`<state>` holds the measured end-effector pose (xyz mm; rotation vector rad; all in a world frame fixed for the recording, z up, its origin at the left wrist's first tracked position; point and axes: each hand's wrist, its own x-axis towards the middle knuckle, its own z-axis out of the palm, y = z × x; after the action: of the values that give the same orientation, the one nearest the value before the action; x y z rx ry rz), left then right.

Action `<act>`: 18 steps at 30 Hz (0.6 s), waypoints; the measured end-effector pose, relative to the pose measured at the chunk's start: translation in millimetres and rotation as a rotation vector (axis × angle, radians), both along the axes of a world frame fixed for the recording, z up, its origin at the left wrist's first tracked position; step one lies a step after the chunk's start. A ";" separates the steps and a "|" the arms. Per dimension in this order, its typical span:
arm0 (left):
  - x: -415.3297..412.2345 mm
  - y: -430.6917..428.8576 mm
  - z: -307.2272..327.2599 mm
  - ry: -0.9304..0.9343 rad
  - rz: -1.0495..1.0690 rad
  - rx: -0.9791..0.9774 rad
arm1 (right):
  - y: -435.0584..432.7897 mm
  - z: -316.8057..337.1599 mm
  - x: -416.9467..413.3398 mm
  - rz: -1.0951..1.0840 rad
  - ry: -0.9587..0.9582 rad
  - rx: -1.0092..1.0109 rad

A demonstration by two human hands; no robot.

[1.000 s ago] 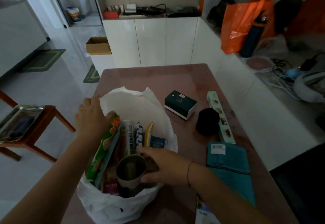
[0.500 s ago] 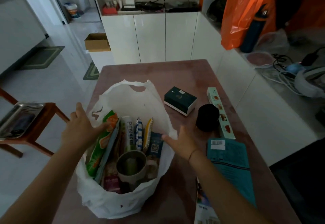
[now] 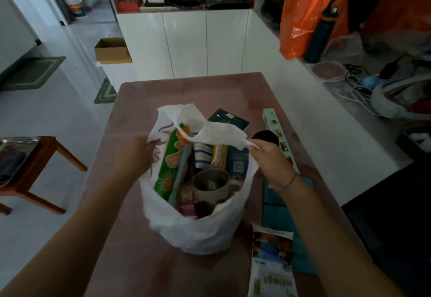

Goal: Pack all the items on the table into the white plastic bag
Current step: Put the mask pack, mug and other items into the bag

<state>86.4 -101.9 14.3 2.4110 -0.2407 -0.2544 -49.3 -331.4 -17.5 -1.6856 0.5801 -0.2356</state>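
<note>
Two hands on white plastic bag (image 3: 193, 231), left hand (image 3: 137, 156) clutching its rim, right hand (image 3: 270, 159) pinching its handle

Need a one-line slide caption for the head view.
Both hands, left and right, hold the white bag open on the table.

Dusty pink desk (image 3: 163, 261). White plastic bag (image 3: 198, 233), brown scribble print on its left wall. Inside: green packet (image 3: 171, 168) with orange blotches, blue-and-white striped pack (image 3: 202, 156), grey cup (image 3: 211, 186). Near right edge: teal book (image 3: 277, 215), black cylinder (image 3: 265, 136), pale green box (image 3: 271, 120).
</note>
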 end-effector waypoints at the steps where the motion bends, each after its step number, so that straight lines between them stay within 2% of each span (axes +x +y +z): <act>1: -1.3 -12.0 -0.3 0.012 -0.018 -0.014 | -6.6 -5.8 -5.7 0.005 0.059 -0.030; 3: 0.7 -32.7 -2.8 0.002 -0.053 -0.017 | -17.0 -17.0 -19.2 0.019 0.133 -0.051; 7: -0.8 -58.5 -11.7 -0.052 -0.115 0.051 | -33.3 -28.6 -53.7 -0.063 0.117 -0.039; 9: -3.9 -62.1 -12.8 -0.109 -0.122 0.077 | -34.5 -30.3 -65.0 -0.104 0.043 0.094; 11: -11.4 -66.6 -13.9 -0.197 -0.134 0.135 | -39.3 -38.9 -76.9 -0.193 -0.040 0.332; 13: -23.0 -72.1 -11.0 -0.328 -0.144 0.182 | -46.6 -56.3 -84.8 -0.331 -0.026 0.477; 15: -40.9 -79.2 -3.7 -0.465 -0.213 0.144 | -52.9 -78.5 -94.3 -0.422 0.152 0.382; 18: -65.9 -84.0 -1.1 -0.582 -0.337 0.085 | -48.7 -127.4 -114.1 -0.295 0.486 0.092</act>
<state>20.5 -185.9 13.2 2.4656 -0.9163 0.3050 -163.4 -380.0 -144.9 -1.5665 1.1878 -0.0032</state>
